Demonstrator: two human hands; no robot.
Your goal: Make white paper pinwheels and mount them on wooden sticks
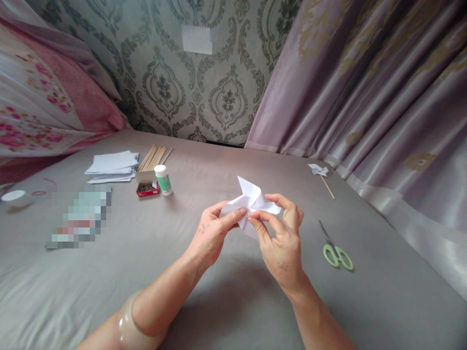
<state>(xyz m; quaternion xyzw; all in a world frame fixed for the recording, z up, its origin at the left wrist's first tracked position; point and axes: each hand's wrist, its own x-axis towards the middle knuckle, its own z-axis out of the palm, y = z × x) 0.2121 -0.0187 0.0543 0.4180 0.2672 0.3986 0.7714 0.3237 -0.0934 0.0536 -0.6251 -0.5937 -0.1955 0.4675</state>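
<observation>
Between my two hands, above the cloth-covered surface, is a white paper pinwheel (251, 192) with its blades folded in toward the middle. My left hand (215, 226) grips it from the left, thumb pressed near the centre and fingers behind the paper. My right hand (282, 238) is closed at its right side, with thumb and index finger pinched together close to the centre and another finger against the right blade. Whether a small piece sits in that pinch is too small to tell. Part of the paper's lower side is hidden by my fingers.
Green-handled scissors (337, 255) lie to the right; beyond them is a finished pinwheel on a stick (327, 187). At the back left are stacked paper sheets (111, 165), wooden sticks (152, 158), a red box of small metal pieces (148, 188), a white-capped bottle (164, 181) and a blurred packet (82, 214).
</observation>
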